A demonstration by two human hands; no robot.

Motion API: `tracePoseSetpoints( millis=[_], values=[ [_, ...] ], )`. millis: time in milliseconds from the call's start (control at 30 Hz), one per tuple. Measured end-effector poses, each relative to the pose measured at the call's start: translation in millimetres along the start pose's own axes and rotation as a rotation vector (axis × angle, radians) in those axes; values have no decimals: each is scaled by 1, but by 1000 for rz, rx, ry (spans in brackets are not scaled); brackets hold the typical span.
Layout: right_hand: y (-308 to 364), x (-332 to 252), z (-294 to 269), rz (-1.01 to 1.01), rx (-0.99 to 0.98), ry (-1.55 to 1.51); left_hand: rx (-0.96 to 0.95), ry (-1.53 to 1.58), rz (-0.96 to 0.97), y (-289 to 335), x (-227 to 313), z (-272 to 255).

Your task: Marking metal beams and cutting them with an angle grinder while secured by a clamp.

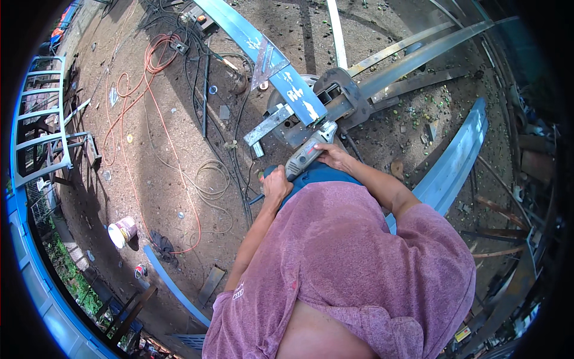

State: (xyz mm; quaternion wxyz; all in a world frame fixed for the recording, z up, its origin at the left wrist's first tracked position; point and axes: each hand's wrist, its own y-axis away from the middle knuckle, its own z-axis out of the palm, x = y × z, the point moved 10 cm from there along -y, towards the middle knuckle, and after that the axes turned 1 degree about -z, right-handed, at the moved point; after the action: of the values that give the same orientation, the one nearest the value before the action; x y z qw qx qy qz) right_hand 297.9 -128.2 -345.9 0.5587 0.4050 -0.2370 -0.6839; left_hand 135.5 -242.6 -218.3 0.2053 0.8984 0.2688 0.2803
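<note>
An angle grinder (304, 155) with a grey body lies slantwise before my waist, its head towards the blue metal beam. My left hand (277, 185) is closed round its rear end. Near the head, my right hand (332, 157) grips the body from the right. Just beyond the grinder, the end of the long blue beam (297, 91) shows patches of scraped or white paint. A metal triangle square (266, 64) lies across that beam. Beneath the beam's end is a metal support with a dark rounded plate (353, 96). The grinder's disc cannot be made out.
An orange hose (156, 51) and dark cables (190, 66) trail over the dirt ground on the left. A white bucket (122, 232) lies tipped at the lower left. Another blue metal piece (454, 158) rests to my right. Long metal bars (427, 51) stretch away at the upper right.
</note>
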Motion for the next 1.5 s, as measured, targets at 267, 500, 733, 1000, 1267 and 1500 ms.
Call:
tracePoseSetpoints(
  millis=[267,500,733,1000,1267,1500],
  values=[
    [6,13,12,3,-10,10,-13,-48,-67,15,-13,3],
    [17,23,25,32,-45,38,-7,-27,-90,32,-17,4],
    [39,32,18,13,-29,13,-46,-15,-64,42,-14,17],
    [53,51,-9,-12,110,-38,-105,10,-45,49,-16,38],
    [53,85,-47,17,257,-146,-190,36,6,40,-15,64],
    [15,141,-91,-5,374,-490,-327,-119,145,-7,-15,108]
  ],
)
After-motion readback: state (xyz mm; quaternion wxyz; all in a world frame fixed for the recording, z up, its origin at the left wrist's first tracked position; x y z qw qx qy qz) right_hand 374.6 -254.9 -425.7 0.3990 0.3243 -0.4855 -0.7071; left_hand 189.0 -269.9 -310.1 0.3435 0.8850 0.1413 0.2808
